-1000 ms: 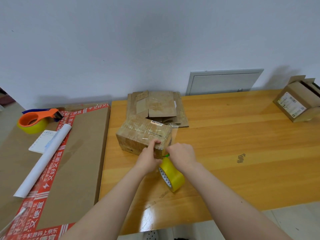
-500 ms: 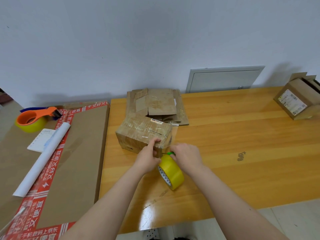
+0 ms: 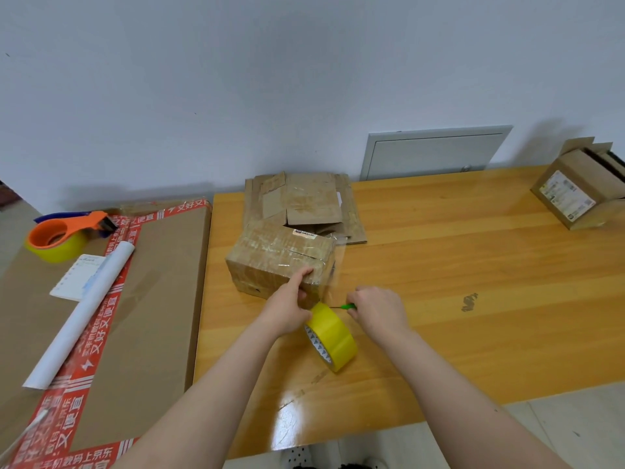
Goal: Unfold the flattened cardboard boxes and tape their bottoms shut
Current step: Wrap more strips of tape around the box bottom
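My left hand (image 3: pixel 287 311) grips the near right corner of the box (image 3: pixel 280 262), with the thumb on the top face, and holds it down on the bench (image 3: pixel 473 272). The fingers (image 3: pixel 360 299) of my right hand (image 3: pixel 380 313) are curled narrow round a small green cutter (image 3: pixel 348 306); its tip points left. Between the hands is the yellow tape roll (image 3: pixel 333 336), tilted, just beside the left hand. A clear tape strip (image 3: pixel 333 275) runs from the right side of the box down to the roll. Its long axis is almost upright and the cutter lies across it, with the right hand nearer. I think the cut comes next. The blade is too thin to see well, and I cannot tell if the roll rests or hangs. The flattened boxes (image 3: pixel 301 204) lie behind the box.
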